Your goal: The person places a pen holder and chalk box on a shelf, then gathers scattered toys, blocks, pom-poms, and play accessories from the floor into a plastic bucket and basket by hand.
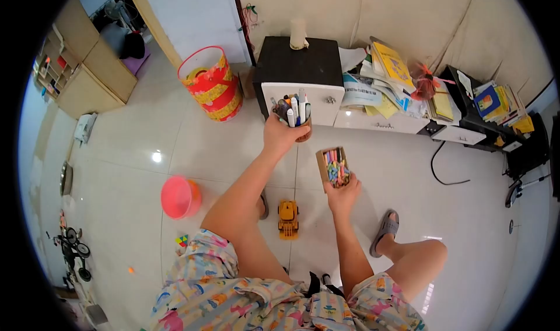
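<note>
Nearest, patterned clothing (204,272) covers the lap, with the legs spread and a grey slipper (386,229) on the right foot. Between the feet a yellow toy loader (288,219) stands on the floor.

Just beyond the loader, to the right, the right hand (343,192) has its fingers closed around the near end of a small cardboard box (322,169) packed with coloured chalk sticks (336,169). Farther off and to the left, the left hand (281,134) grips a brown cup (303,134) crowded with markers (294,110), the thumb laid across its near side. Both containers are held in the air, apart from each other.

The box has no cover on its upper face, so a tilt of the right wrist could spill chalk, and the sticks would likely snap on the hard floor. The cup looks top-heavy, its markers rising well above the rim; a loose grip or a lean could tip some out. The loader could be knocked by a shifting foot.

The floor (466,226) is pale, glossy tile with lamp reflections. On its left lie a small orange ball (130,270), a colourful puzzle cube (182,240) and a pink bucket (175,202). Along the far wall stand a red-and-yellow bin (220,95), a black-topped white cabinet (303,68) bearing a paper roll (298,34), and, farther right, untidy papers and books (385,77).
</note>
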A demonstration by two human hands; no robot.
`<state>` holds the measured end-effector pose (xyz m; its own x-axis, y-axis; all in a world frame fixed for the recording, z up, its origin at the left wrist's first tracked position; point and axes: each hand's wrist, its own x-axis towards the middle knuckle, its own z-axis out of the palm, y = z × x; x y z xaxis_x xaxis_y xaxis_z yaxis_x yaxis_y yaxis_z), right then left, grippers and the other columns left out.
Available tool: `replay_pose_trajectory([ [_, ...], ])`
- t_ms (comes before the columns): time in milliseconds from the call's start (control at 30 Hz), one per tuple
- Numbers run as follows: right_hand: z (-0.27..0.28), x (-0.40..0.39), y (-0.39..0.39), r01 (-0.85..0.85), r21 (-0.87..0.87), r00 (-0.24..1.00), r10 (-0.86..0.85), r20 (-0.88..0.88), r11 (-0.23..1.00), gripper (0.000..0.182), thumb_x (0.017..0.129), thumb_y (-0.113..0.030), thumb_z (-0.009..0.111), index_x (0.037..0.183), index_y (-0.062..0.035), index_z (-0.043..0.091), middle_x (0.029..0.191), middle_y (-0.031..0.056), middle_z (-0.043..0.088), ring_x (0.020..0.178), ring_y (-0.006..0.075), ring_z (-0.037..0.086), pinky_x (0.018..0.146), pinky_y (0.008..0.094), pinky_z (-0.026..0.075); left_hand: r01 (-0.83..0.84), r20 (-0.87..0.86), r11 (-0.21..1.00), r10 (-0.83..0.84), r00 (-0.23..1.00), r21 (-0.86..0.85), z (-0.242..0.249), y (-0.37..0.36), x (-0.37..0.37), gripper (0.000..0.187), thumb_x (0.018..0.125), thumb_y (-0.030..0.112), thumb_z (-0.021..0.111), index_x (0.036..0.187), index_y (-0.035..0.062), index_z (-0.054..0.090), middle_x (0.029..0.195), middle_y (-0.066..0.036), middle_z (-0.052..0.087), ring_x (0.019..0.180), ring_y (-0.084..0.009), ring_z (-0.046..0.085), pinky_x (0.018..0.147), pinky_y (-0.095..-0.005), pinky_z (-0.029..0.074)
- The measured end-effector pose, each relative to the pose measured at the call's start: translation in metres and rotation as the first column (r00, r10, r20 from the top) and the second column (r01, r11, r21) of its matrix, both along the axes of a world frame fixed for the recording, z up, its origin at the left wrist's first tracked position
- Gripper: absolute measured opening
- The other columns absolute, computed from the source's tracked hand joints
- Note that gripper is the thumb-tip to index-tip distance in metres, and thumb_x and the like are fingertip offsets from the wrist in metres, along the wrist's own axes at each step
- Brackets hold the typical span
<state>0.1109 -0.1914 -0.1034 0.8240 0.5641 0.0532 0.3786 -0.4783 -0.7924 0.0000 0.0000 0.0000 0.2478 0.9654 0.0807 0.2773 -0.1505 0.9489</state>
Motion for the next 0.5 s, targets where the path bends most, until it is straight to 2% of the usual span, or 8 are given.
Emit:
replay_pose_trajectory([
  [67,0.017,0.003,0.011,-0.003,0.087,0.997,-0.004,0.078,0.996,0.076,0.059,-0.023,0.074,0.122,0.0060,0.045,0.112,0.0218,0.048,0.106,0.0403,0.044,0.094,0.0482,0.038,-0.033,0.063,0.999,0.034,0.997,-0.015,0.003,-0.002,-0.001,0.068,0.060,0.017,0.086,0.115,-0.0021,0.051,0.106,-0.012,0.065,0.093,-0.0198,0.064,0.079,-0.0307,0.052],
  [100,0.029,0.029,0.079,-0.018,0.145,0.991,-0.001,0.130,0.989,0.076,0.059,-0.023,0.074,0.122,0.0061,0.045,0.112,0.0220,0.048,0.105,0.0405,0.044,0.094,0.0482,0.038,-0.061,0.059,0.998,0.059,0.997,0.035,0.008,0.057,0.021,0.070,0.058,0.021,0.085,0.116,-0.0006,0.052,0.106,-0.011,0.065,0.094,-0.0213,0.064,0.081,-0.0314,0.051],
  [167,0.047,0.050,0.112,-0.035,0.137,0.982,0.009,0.189,0.990,0.077,0.059,-0.023,0.075,0.122,0.0062,0.044,0.112,0.0224,0.048,0.104,0.0408,0.044,0.093,0.0483,0.038,-0.107,0.001,0.994,0.107,0.994,0.015,-0.006,0.079,0.035,0.075,0.055,0.028,0.085,0.117,0.0023,0.053,0.106,-0.010,0.066,0.097,-0.0242,0.064,0.085,-0.0330,0.049],
  [233,0.065,0.073,0.166,-0.055,0.192,0.961,0.000,0.276,0.980,0.076,0.058,-0.024,0.075,0.122,0.0058,0.045,0.111,0.0225,0.048,0.105,0.0409,0.043,0.093,0.0476,0.039,-0.133,0.047,0.990,0.131,0.990,0.042,0.002,0.106,0.047,0.074,0.055,0.026,0.085,0.117,0.0030,0.053,0.107,-0.010,0.066,0.098,-0.0234,0.064,0.086,-0.0330,0.049],
  [300,0.080,0.085,0.198,-0.050,0.163,0.944,-0.007,0.330,0.985,0.076,0.059,-0.025,0.076,0.122,0.0055,0.045,0.111,0.0221,0.048,0.105,0.0405,0.043,0.093,0.0468,0.039,-0.141,0.088,0.990,0.140,0.986,0.006,-0.001,0.111,0.051,0.073,0.056,0.024,0.084,0.118,0.0036,0.052,0.107,-0.009,0.066,0.099,-0.0226,0.064,0.086,-0.0328,0.049],
  [400,0.089,0.096,0.250,-0.035,0.134,0.948,-0.010,0.319,0.990,0.077,0.058,-0.026,0.077,0.122,0.0046,0.045,0.111,0.0213,0.048,0.105,0.0392,0.042,0.093,0.0453,0.039,-0.129,0.151,0.991,0.132,0.980,-0.031,-0.001,0.129,0.056,0.072,0.057,0.022,0.084,0.118,0.0040,0.051,0.107,-0.009,0.066,0.098,-0.0218,0.064,0.085,-0.0323,0.049],
  [500,0.071,0.104,0.305,0.013,0.078,0.942,-0.038,0.333,0.997,0.081,0.058,-0.028,0.079,0.124,0.0031,0.045,0.114,0.0204,0.047,0.107,0.0382,0.042,0.094,0.0449,0.039,-0.143,0.191,0.989,0.144,0.971,-0.024,-0.003,0.154,0.064,0.069,0.057,0.021,0.084,0.115,0.0039,0.051,0.104,-0.009,0.066,0.096,-0.0216,0.064,0.083,-0.0322,0.049],
])
